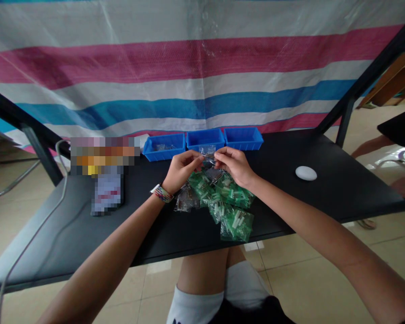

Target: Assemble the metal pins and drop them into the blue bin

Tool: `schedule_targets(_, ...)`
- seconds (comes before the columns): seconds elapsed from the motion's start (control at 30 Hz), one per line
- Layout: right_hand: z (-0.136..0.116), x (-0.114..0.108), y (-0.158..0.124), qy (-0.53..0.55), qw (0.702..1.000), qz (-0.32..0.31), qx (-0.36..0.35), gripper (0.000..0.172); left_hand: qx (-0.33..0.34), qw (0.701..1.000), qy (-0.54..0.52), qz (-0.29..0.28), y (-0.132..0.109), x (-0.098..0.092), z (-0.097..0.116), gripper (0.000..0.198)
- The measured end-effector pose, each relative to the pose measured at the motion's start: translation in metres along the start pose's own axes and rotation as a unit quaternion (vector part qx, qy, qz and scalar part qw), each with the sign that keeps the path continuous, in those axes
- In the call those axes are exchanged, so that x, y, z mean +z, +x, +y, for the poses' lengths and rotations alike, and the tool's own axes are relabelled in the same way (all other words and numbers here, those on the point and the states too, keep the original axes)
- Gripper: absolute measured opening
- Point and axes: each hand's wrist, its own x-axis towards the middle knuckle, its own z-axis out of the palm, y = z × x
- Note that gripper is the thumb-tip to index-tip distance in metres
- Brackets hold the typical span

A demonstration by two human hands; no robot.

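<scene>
Between my two hands a small clear plastic bag (pixel 208 154) is stretched, with thin dark parts inside too small to name. My left hand (pixel 185 167) pinches its left edge, and my right hand (pixel 234 163) pinches the right edge. Below them on the black table lies a heap of green plastic bags (pixel 236 223) holding pale, slim pieces. Several clear bags (pixel 188 198) with dark contents lie at the heap's left side. Just behind my hands stand three blue bins; the left bin (pixel 165 153) has clear bags in it, and the middle bin (pixel 205 137) is partly covered by the held bag.
The right blue bin (pixel 243 138) stands beside the others. A white oval object (pixel 306 173) lies on the black table (pixel 276 193) at the right. Blurred items (pixel 106 180) and a cable (pixel 62 193) are at the left. A striped sheet (pixel 195 58) hangs behind; another person's arm (pixel 366 146) shows far right.
</scene>
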Motion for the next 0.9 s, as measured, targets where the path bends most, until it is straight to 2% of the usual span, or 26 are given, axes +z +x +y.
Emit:
schedule_targets(0.17, -0.001, -0.002, -0.001, -0.036, 0.999, -0.009, 0.0, 0.04, -0.009, 1.0, -0.029, -0.003, 0.0, -0.001, 0.002, 0.032)
schedule_targets(0.4, -0.005, 0.001, -0.007, -0.032, 0.999, -0.037, 0.002, 0.033, -0.002, 0.999, -0.034, -0.016, -0.002, 0.0, 0.01, 0.029)
schedule_targets(0.63, -0.011, 0.002, -0.01, -0.011, 1.0, -0.024, 0.005, 0.031, -0.017, 0.999, -0.047, -0.008, 0.0, -0.001, 0.004, 0.034)
schedule_targets(0.73, -0.012, 0.003, -0.009, -0.012, 1.0, -0.01, -0.013, 0.03, -0.015, 0.998, -0.062, -0.002, 0.0, -0.002, 0.005, 0.036)
schedule_targets(0.9, -0.011, 0.004, -0.008, -0.061, 0.996, 0.006, -0.059, 0.03, -0.014, 0.998, -0.052, -0.017, -0.002, -0.002, 0.008, 0.03)
